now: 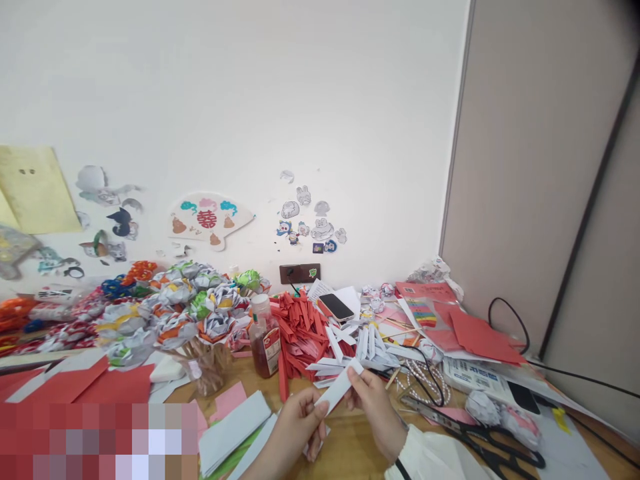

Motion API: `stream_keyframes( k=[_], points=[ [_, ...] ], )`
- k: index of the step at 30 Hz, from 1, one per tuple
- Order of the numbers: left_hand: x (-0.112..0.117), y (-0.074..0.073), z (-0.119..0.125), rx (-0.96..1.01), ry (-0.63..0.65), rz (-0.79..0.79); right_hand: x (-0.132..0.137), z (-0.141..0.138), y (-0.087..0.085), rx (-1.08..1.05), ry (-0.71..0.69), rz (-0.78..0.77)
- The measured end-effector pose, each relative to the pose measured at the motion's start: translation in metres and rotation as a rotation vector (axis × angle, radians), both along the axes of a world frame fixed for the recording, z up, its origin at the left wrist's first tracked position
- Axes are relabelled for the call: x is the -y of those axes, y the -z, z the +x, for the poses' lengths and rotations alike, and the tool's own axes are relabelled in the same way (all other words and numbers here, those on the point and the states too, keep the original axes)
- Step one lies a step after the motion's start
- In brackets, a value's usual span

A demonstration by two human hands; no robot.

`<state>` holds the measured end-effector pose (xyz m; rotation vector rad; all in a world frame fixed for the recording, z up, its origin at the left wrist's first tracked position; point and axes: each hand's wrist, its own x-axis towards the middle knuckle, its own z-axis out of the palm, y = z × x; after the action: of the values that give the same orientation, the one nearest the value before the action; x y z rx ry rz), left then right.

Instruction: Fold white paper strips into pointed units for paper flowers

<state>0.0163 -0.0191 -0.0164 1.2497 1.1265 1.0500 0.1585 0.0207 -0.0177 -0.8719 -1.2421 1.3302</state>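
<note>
Between my two hands is a narrow folded strip of white paper [339,389], slanting up to the right above the wooden table. My left hand [306,420] pinches its lower end, and my right hand [367,393] grips the upper end between thumb and fingers. Just beyond lies a pile of folded white paper strips [370,343], beside a heap of folded red paper strips [295,327]. A stack of white paper [233,433] rests left of my left forearm. Large black-handled scissors [480,433] lie to the right of my right sleeve.
A bottle of reddish-brown liquid [265,343] stands behind my left hand, next to a container of sticks topped with crumpled paper flowers [200,293]. A phone [337,307] lies on the papers at the back. Red sheets [483,333], a bead string [425,383] and cables occupy the right.
</note>
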Motion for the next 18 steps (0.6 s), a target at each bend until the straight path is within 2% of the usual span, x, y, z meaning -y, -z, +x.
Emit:
stream_keyframes(
  k=[4,10,15,18],
  points=[
    [0.0008,-0.0019,0.0001,0.005,0.003,-0.001,-0.0014,0.004,0.0005,0.07,0.063,0.043],
    [0.0034,-0.0044,-0.0005,0.018,0.029,-0.007,-0.0053,0.0065,0.0009,0.013,0.017,0.083],
    [0.0058,-0.0034,-0.0018,-0.043,0.139,-0.087,-0.0047,0.0084,0.0,0.112,-0.019,0.167],
    [0.0066,-0.0016,-0.0025,-0.109,0.196,-0.011,0.0027,0.0047,-0.0015,0.192,-0.068,0.197]
  ],
)
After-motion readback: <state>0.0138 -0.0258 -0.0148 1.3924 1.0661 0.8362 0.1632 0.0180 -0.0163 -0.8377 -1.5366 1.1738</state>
